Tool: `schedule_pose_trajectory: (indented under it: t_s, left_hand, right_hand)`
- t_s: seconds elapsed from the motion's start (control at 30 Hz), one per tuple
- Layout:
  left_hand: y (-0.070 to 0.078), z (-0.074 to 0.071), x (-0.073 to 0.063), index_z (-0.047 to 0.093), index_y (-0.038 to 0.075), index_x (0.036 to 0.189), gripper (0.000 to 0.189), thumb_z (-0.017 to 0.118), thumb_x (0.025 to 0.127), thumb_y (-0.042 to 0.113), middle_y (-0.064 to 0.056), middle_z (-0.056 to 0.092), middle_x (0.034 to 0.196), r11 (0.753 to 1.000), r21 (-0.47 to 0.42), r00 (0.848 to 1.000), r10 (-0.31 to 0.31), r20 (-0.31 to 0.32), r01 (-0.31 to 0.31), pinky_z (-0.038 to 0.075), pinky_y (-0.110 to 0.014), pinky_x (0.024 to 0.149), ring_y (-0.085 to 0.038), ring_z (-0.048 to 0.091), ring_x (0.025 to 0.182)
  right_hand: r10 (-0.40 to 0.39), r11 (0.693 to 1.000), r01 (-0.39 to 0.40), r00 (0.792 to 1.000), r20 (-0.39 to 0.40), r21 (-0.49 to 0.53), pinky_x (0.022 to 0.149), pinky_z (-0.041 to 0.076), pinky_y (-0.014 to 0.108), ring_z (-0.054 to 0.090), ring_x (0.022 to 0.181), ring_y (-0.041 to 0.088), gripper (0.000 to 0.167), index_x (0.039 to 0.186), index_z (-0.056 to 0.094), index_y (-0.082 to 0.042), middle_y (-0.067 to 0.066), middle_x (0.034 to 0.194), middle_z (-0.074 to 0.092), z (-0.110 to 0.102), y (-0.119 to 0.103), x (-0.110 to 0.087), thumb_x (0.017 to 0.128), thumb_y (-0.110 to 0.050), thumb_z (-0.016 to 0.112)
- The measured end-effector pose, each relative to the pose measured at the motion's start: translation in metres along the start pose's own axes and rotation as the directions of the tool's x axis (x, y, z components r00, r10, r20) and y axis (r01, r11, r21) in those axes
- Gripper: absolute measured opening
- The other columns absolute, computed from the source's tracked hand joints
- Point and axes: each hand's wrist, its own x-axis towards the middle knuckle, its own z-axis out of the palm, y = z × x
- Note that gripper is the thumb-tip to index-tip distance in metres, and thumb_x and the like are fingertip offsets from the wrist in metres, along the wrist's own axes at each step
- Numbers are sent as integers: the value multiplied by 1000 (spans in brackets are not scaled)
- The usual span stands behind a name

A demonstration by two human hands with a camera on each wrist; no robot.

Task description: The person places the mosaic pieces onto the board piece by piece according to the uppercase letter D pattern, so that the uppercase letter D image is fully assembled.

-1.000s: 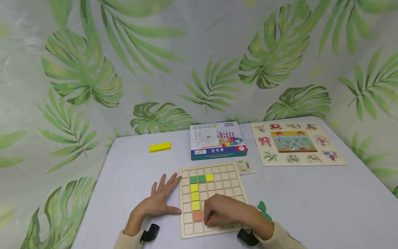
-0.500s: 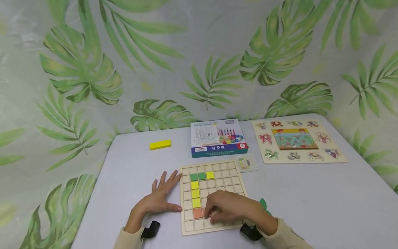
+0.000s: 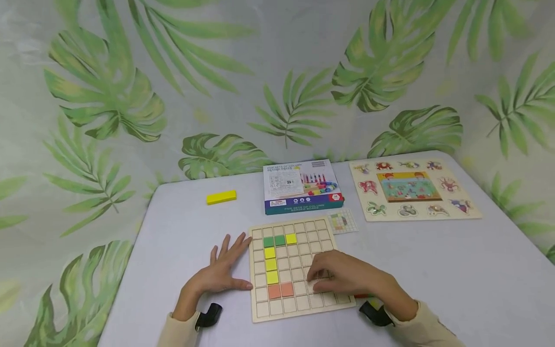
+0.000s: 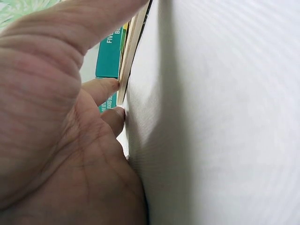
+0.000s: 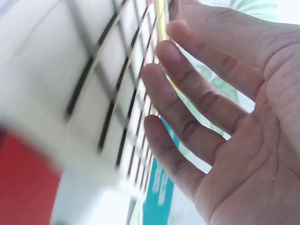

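Observation:
A wooden grid board (image 3: 302,302) lies on the table. Its upper left holds two green tiles (image 3: 279,239) and a yellow tile (image 3: 291,238). Below them runs a column of yellow tiles (image 3: 270,264), ending at two orange tiles (image 3: 287,289) side by side. My left hand (image 3: 217,275) has its fingers spread, with thumb and fingertips touching the board's left edge. Over the right part of the board hovers my right hand (image 3: 347,273), fingers loosely bent; its wrist view shows nothing held. A red piece (image 5: 23,183) lies beside the board, mostly hidden by my right wrist in the head view.
Behind the board stands a flat toy box (image 3: 303,205), with a small printed pattern card (image 3: 344,221) in front of its right end. A yellow block (image 3: 221,197) lies at the back left. An animal puzzle board (image 3: 416,212) takes up the back right.
My right hand has let go of the second orange tile in the lower row and moved right across the board. The left hand stays at the board's edge.

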Motion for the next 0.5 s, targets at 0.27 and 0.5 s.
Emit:
schedule_pose_trajectory:
  t_s: [0.27, 0.5]
  left_hand:
    - [-1, 0, 1, 18, 23, 162, 116, 88, 71, 44, -7, 4, 170, 1000, -14, 1000, -11, -8, 11, -19, -67, 114, -41, -20, 152]
    - [-1, 1, 1, 18, 23, 162, 116, 88, 71, 44, -6, 4, 170, 1000, -18, 1000, -11, -8, 11, -20, -66, 114, -40, -20, 153]
  right_hand:
    - [84, 996, -84, 995, -54, 9, 84, 54, 29, 61, 91, 4, 14, 105, 75, -20, -12, 100, 69, -8, 18, -35, 92, -26, 73]
    - [116, 993, -118, 988, -99, -12, 82, 54, 30, 61, 93, 2, 16, 107, 73, -24, -15, 102, 68, -14, 32, -65, 93, -31, 72]
